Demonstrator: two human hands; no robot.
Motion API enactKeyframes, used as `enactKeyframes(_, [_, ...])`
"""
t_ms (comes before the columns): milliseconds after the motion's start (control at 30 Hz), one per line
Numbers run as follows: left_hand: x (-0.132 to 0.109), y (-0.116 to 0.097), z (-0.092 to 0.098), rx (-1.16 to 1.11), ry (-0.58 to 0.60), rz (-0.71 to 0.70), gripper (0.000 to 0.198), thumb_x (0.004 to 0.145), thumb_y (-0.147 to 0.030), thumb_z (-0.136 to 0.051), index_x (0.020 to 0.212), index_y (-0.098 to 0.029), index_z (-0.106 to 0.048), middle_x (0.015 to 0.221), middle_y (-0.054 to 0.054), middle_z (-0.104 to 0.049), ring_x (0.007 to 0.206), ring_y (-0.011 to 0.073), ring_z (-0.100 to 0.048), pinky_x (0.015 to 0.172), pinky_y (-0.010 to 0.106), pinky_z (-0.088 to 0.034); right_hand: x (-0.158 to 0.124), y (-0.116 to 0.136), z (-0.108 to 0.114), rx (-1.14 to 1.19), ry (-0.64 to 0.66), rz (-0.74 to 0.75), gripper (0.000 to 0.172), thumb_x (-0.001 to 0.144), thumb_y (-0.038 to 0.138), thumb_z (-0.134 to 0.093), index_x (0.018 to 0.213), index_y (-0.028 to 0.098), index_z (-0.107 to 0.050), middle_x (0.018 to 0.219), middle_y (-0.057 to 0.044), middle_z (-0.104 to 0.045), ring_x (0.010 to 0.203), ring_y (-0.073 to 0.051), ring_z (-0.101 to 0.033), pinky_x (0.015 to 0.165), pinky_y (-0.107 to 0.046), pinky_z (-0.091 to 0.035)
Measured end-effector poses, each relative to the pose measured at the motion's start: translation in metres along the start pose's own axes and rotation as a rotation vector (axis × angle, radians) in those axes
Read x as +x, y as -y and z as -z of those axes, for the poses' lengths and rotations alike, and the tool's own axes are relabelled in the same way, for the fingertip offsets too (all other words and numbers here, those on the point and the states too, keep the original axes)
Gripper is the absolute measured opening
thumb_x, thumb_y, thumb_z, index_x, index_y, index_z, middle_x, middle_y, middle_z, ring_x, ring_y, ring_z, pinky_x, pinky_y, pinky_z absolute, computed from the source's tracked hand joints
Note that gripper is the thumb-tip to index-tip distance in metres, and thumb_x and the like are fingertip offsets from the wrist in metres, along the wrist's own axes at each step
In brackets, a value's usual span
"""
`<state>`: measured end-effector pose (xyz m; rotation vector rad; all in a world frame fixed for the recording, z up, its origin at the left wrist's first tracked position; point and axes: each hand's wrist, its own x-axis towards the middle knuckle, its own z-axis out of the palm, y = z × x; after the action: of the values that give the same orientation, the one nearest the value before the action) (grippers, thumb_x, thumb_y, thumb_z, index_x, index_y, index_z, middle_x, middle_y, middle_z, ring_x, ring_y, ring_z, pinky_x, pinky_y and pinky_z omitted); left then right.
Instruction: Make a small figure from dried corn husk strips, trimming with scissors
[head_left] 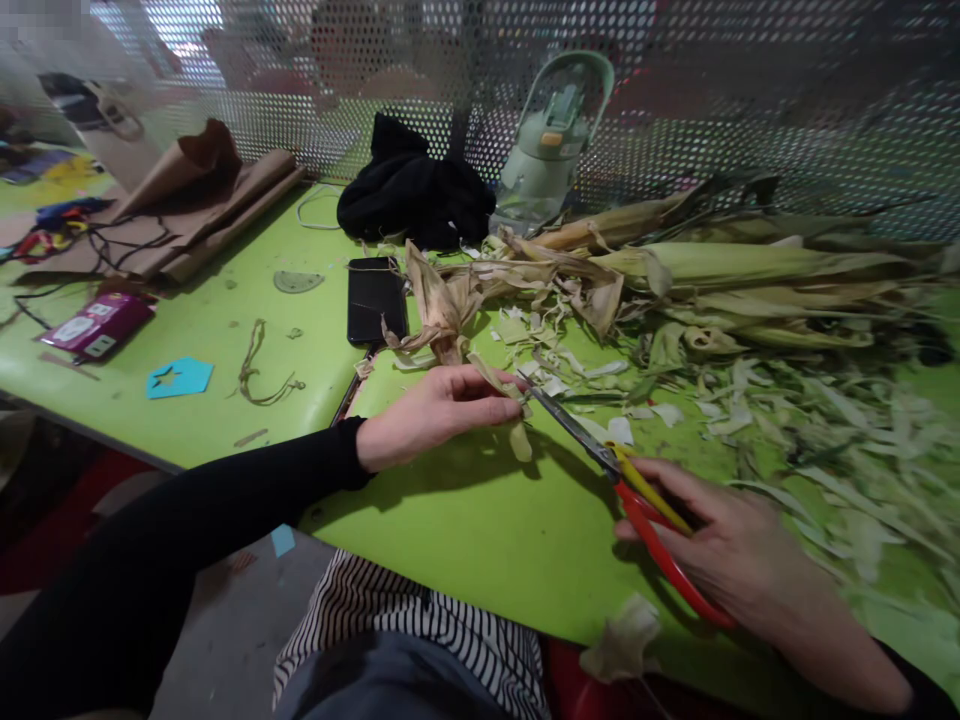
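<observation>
Between the thumb and fingers of my left hand [442,412] is a narrow strip of corn husk [520,440], one end hanging below the fingertips. My right hand [739,545] grips scissors [581,437] with one red and one yellow handle. Their blades point up and left, and the tips reach close to the strip by my left fingertips. Whether the blades touch it I cannot tell. Just beyond my left hand stands a dried, brownish husk bundle [442,305]. Cut husk scraps [750,400] lie scattered to the right on the green table [465,540].
Long corn husks [750,265] are piled at the back right. A black phone [375,300], dark cloth [420,190] and pale green bottle [551,150] sit behind my left hand. Leftward are brown paper [202,200], a purple packet [101,322] and a blue paper piece [180,377].
</observation>
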<state>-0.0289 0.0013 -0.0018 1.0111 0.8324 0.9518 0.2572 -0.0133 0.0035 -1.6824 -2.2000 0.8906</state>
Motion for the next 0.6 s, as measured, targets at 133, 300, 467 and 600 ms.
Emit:
enactKeyframes(133, [0.0,-0.001,-0.001,-0.005,-0.01,0.003,0.018,0.08,-0.022,-0.075,0.095,-0.013,-0.07,0.096,0.003,-0.071,0.082,0.0097,-0.064,0.083,0.027,-0.05,-0.002,-0.003,-0.003,0.069,-0.044,-0.04,0.059,0.074,0.072,-0.059,0.105,0.024,-0.073,0.068,-0.004,-0.078,0.056,-0.025,-0.067,0.051,-0.034,-0.052])
enactKeyframes(300, [-0.001,-0.002,-0.002,-0.025,-0.064,0.004,0.027,0.08,-0.023,-0.076,0.103,-0.012,-0.068,0.089,0.002,-0.069,0.08,0.0098,-0.062,0.078,0.025,-0.048,0.004,-0.014,-0.003,0.051,-0.147,-0.031,0.062,0.066,0.075,-0.064,0.1,0.023,-0.07,0.073,-0.005,-0.077,0.059,-0.024,-0.067,0.054,-0.032,-0.053])
enactKeyframes(467, [0.001,-0.002,-0.002,-0.03,-0.095,0.005,0.017,0.082,-0.02,-0.073,0.095,-0.011,-0.066,0.085,0.001,-0.067,0.075,0.0088,-0.059,0.073,0.024,-0.044,0.009,-0.016,0.0,-0.054,-0.148,0.025,0.06,0.069,0.075,-0.063,0.1,0.024,-0.068,0.072,-0.004,-0.074,0.057,-0.023,-0.066,0.054,-0.032,-0.052])
enactKeyframes(600, [0.002,-0.003,-0.003,-0.056,-0.12,0.009,0.013,0.083,-0.017,-0.07,0.095,-0.012,-0.067,0.079,-0.001,-0.065,0.072,0.0082,-0.056,0.072,0.024,-0.041,0.01,-0.01,-0.002,-0.145,-0.188,0.08,0.064,0.072,0.079,-0.057,0.1,0.023,-0.069,0.067,-0.005,-0.072,0.052,-0.024,-0.064,0.051,-0.034,-0.05])
